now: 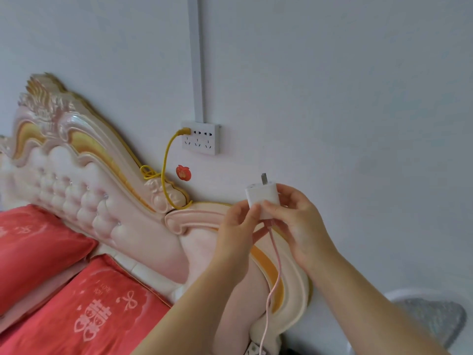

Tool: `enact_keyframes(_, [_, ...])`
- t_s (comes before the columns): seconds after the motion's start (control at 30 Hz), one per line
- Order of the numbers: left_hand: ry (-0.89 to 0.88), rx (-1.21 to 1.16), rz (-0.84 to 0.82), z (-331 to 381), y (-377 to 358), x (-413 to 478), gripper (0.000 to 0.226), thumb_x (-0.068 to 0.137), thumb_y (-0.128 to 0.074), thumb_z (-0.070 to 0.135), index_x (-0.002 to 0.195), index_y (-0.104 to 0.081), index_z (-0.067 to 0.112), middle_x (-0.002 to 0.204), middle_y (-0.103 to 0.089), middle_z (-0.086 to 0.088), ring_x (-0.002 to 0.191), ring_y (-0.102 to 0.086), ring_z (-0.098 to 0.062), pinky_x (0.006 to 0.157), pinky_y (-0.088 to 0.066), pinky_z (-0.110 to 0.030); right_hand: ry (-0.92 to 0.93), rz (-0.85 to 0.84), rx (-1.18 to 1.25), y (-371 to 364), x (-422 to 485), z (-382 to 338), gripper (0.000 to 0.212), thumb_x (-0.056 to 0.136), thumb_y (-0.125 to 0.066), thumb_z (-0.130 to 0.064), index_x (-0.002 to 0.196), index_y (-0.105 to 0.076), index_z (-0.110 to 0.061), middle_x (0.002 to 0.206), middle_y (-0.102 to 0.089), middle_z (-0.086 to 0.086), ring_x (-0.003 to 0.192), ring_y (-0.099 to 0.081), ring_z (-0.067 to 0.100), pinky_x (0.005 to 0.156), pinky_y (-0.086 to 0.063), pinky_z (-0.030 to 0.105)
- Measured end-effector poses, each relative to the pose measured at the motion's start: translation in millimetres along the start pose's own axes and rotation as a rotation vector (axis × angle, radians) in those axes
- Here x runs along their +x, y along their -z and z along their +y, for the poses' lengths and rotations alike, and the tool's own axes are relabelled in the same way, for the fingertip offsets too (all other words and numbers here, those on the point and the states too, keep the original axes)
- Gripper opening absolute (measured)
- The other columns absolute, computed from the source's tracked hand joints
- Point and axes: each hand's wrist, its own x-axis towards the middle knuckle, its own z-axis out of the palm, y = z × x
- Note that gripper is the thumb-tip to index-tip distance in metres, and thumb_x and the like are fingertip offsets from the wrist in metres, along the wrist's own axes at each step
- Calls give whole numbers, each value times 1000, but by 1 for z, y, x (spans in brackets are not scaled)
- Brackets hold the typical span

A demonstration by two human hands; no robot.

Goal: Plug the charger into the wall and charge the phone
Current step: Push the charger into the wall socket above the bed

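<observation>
The wall socket [214,146] holds one yellow plug [184,130] (leftmost slot). Lower right, the charger [263,197] sits prongs-up between left grip [238,226] and right grip [299,224], both pinching it; its pink cable [276,252] hangs down.

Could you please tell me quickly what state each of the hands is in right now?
Left hand: pinches the lower end of the white charger.
Right hand: grips the same charger from its right side.

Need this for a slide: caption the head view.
Left hand and right hand hold a white charger, prongs up, near the wall socket.
</observation>
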Motion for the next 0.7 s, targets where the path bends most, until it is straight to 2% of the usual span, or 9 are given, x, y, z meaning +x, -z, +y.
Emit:
enact_keyframes(0.07, [19, -84, -27, 4, 3, 2, 21, 94, -47, 16, 98, -64, 6, 86, -68, -10, 72, -63, -16, 69, -57, -28, 14, -51, -21, 2, -1, -3, 31, 74, -70, -4, 103, -64, -14, 87, -71, 0, 74, -70, 12, 64, -57, 24])
enact_keyframes(0.2, [207, -315, -85, 15, 13, 6, 35, 92, -47, 25, 78, -71, 4, 64, -65, -9, 55, -62, -18, 59, -59, -32, 4, -208, -137, 9, 4, -9, 48, 62, -71, -37, 108, -64, -25, 100, -72, -3, 95, -67, 11, 83, -48, 28])
enact_keyframes(0.3, [318, -328, -140, 21, 20, 10, 39, 93, -47, 26, 73, -71, 1, 62, -62, -12, 47, -55, -17, 49, -53, -27, -61, -271, -75, 4, 15, -7, 58, 65, -69, -33, 121, -57, -26, 101, -72, 0, 97, -65, 19, 90, -49, 37])
enact_keyframes(0.4, [350, -193, -149, 26, 28, 18, 37, 97, -41, 26, 88, -66, -1, 63, -62, -12, 44, -51, -15, 44, -49, -24, -80, -367, -55, -7, 23, -4, 54, 68, -69, -27, 121, -56, -23, 96, -72, 4, 88, -65, 23, 79, -52, 37])
enact_keyframes(0.43, [328, -144, -116, 27, 32, 22, 40, 97, -40, 31, 91, -64, 0, 62, -62, -12, 44, -51, -14, 44, -49, -24, -66, -354, -96, -12, 25, -3, 49, 70, -69, -26, 118, -58, -23, 98, -70, 4, 90, -65, 22, 79, -54, 35])
enact_keyframes(0.5, [246, -47, -35, 27, 38, 29, 44, 95, -39, 42, 90, -63, 5, 57, -62, -6, 44, -53, -14, 46, -50, -25, -32, -248, -185, -22, 32, 3, 38, 77, -69, -18, 114, -60, -21, 106, -66, 8, 99, -63, 24, 88, -53, 39])
enact_keyframes(0.57, [77, 159, -46, 25, 47, 36, 29, 86, -52, 46, 93, -61, 18, 63, -66, 3, 50, -59, -11, 54, -54, -25, -33, -129, -232, -33, 42, 10, 35, 81, -68, -17, 115, -59, -19, 111, -64, 10, 103, -62, 27, 94, -51, 44])
enact_keyframes(0.63, [-86, 408, -70, 24, 56, 44, 29, 69, -69, 44, 94, -57, 33, 75, -69, 8, 59, -65, -10, 62, -57, -29, -40, -64, -271, -44, 55, 16, 36, 80, -69, -22, 115, -58, -20, 110, -64, 8, 100, -64, 26, 89, -54, 44])
enact_keyframes(0.7, [-162, 459, 11, 27, 66, 56, 28, 68, -74, 35, 91, -58, 34, 75, -70, 9, 59, -68, -12, 64, -59, -33, 0, -77, -361, -54, 71, 22, 34, 81, -68, -27, 113, -58, -23, 109, -64, 3, 99, -63, 20, 82, -56, 35])
